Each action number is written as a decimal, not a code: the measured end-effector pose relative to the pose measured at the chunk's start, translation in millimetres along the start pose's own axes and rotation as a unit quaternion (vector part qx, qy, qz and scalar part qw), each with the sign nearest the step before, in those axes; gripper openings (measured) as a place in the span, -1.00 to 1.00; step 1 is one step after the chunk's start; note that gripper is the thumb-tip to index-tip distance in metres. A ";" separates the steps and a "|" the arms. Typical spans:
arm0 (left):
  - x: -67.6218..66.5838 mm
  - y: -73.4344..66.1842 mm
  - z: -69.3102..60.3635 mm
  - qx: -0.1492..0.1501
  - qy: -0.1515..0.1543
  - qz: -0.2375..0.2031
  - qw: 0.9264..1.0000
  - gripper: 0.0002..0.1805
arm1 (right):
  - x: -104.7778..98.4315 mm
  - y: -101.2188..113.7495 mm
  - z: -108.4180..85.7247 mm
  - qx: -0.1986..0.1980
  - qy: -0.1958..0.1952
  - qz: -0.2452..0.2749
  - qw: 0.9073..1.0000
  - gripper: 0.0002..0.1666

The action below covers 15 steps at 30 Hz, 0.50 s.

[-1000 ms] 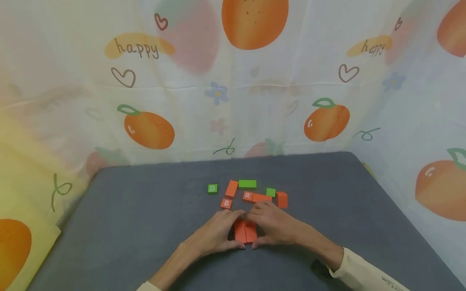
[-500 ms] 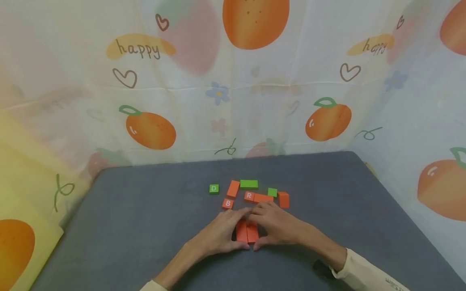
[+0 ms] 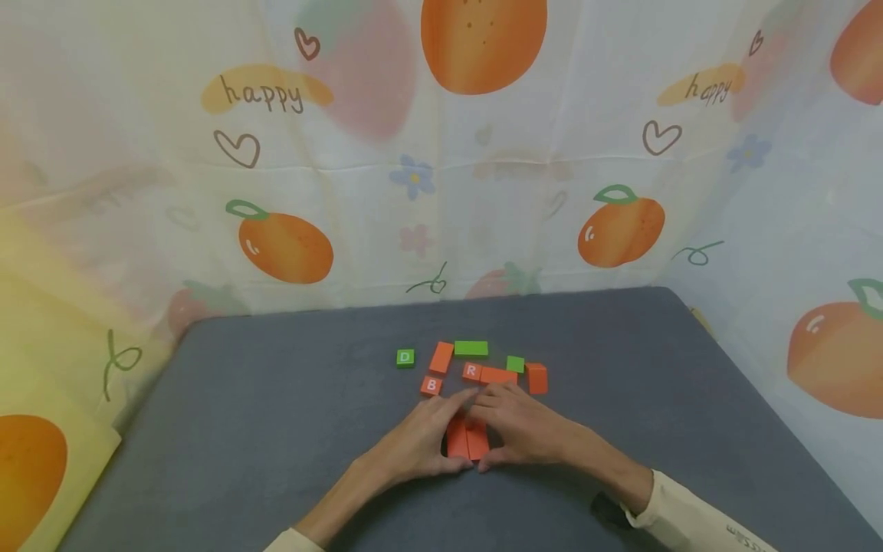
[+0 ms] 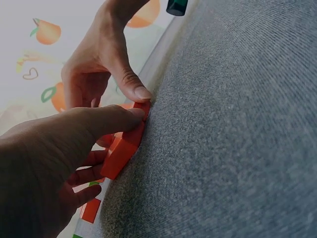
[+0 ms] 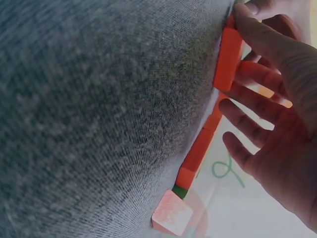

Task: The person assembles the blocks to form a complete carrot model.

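The left hand (image 3: 419, 437) and right hand (image 3: 524, 428) pinch adjoining orange rectangular blocks (image 3: 457, 442) between thumb and fingers, apparently for alignment.

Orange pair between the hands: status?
Left hand, right hand: thumbs and fingers on it. Orange pair: side by side on grey tabletop. B block, R block just beyond.

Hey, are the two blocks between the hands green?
No, the two blocks between the left hand and the right hand are orange.
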State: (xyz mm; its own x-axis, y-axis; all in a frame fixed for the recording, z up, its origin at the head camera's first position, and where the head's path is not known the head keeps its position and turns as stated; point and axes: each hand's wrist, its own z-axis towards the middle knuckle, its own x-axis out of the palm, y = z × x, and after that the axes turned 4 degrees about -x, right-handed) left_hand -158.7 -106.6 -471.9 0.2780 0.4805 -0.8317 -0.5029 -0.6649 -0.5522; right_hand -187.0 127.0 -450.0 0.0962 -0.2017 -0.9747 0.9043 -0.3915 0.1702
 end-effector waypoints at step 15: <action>3.6 1.0 -4.4 -0.015 -0.021 0.010 1.000 -0.19 | -1.7 -1.1 0.8 -0.005 -0.007 -0.003 1.000 -0.44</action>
State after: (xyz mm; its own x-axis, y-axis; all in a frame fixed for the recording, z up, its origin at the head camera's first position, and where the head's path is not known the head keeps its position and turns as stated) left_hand -154.6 -108.1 -475.8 0.2336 0.4908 -0.8394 -0.4822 -0.6911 -0.5384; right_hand -188.5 127.1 -448.4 0.0859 -0.2118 -0.9735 0.9086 -0.3841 0.1638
